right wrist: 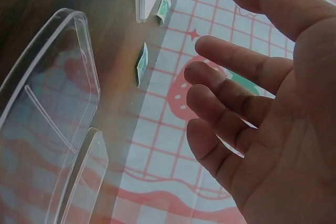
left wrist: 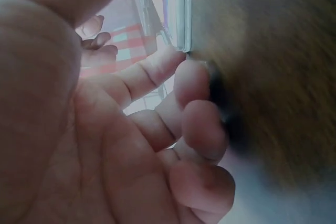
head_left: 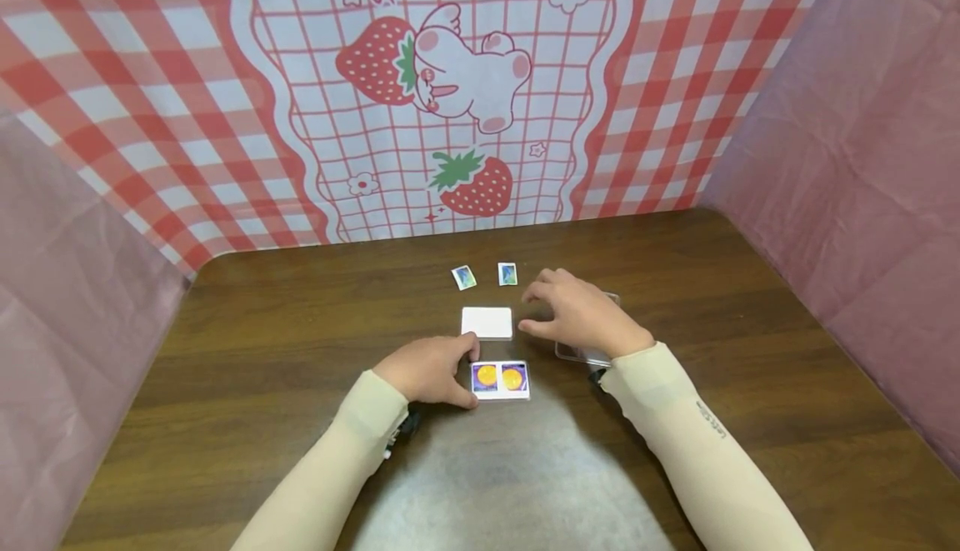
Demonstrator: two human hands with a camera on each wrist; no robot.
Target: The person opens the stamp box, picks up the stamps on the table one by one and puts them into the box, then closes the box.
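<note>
My left hand (head_left: 431, 370) pinches the left end of a flat clear case (head_left: 501, 395) with two orange-and-purple pictures in it. Its thumb is at the near corner and its index finger at the far one. In the left wrist view, the index fingertip meets the edge of clear plastic (left wrist: 181, 19), and the other fingers curl loosely beside it. Just beyond lies a white rectangular block (head_left: 487, 323). My right hand (head_left: 581, 311) hovers over a clear plastic box (head_left: 572, 353), fingers loosely bent and holding nothing, as the right wrist view confirms.
Two small picture pieces, one on the left (head_left: 464, 277) and one on the right (head_left: 507, 274), lie beyond the white block on the brown wooden table (head_left: 300, 318). A strawberry-print cloth (head_left: 555, 117) hangs along the back edge; pink cloth (head_left: 847, 159) hangs at the sides.
</note>
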